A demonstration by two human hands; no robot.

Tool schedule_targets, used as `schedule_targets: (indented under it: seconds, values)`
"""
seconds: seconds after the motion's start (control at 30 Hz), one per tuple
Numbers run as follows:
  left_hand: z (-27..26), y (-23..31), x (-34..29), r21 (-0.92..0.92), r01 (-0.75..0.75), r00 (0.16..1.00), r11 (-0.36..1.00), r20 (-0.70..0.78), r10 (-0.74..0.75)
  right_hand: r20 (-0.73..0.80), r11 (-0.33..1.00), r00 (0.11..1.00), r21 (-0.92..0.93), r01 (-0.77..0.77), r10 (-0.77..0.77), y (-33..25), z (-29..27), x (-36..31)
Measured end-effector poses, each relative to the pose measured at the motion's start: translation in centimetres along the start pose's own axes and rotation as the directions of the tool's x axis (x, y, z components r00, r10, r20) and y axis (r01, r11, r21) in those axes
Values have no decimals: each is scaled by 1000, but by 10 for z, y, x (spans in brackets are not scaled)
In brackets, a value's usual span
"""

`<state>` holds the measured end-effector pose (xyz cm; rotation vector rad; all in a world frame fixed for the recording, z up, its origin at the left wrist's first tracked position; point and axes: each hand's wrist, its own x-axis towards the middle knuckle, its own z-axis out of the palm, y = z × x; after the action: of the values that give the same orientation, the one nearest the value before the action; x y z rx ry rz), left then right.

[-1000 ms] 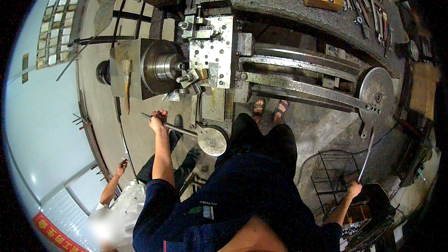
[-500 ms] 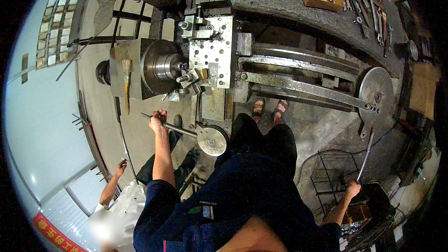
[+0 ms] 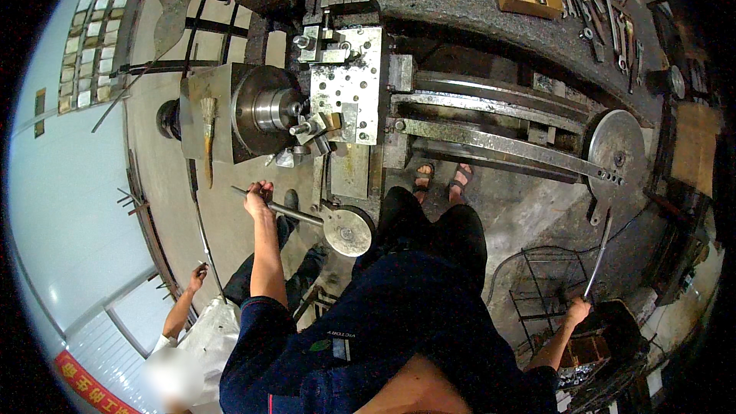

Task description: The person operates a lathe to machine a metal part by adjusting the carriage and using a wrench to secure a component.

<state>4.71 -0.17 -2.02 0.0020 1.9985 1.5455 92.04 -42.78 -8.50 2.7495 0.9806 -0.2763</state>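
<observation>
My left hand (image 3: 257, 196) is closed around a metal lever (image 3: 299, 215) that runs into a round steel disc (image 3: 347, 231) low on the front of a lathe. Far to the right, my right hand (image 3: 578, 309) grips the end of a long metal lever (image 3: 599, 257), which joins a large upright disc (image 3: 617, 149) at the end of the lathe bed. Between them, a small workpiece (image 3: 295, 110) sits in the chuck (image 3: 264, 110). Close to it is a cutting tool (image 3: 303, 129) on the drilled metal slide plate (image 3: 360, 69).
A brush (image 3: 208, 134) lies on the headstock (image 3: 218, 111). On the back ledge stand a cardboard box (image 3: 537, 6) of metal fittings and several wrenches (image 3: 611, 11). A co-worker (image 3: 211, 341) is at the lower left. A wire rack (image 3: 537, 284) stands near my right arm.
</observation>
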Motion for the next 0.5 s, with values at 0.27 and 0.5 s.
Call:
schedule_targets:
  seconds: [0.27,0.5]
  values:
    - [-4,-2,6,21,-3,1000,1000,12,3,-95,993,994,97,62,-53,21,22,0]
    - [-6,-3,6,-6,-11,999,1000,48,11,-90,985,995,170,-33,49,9,19,-3]
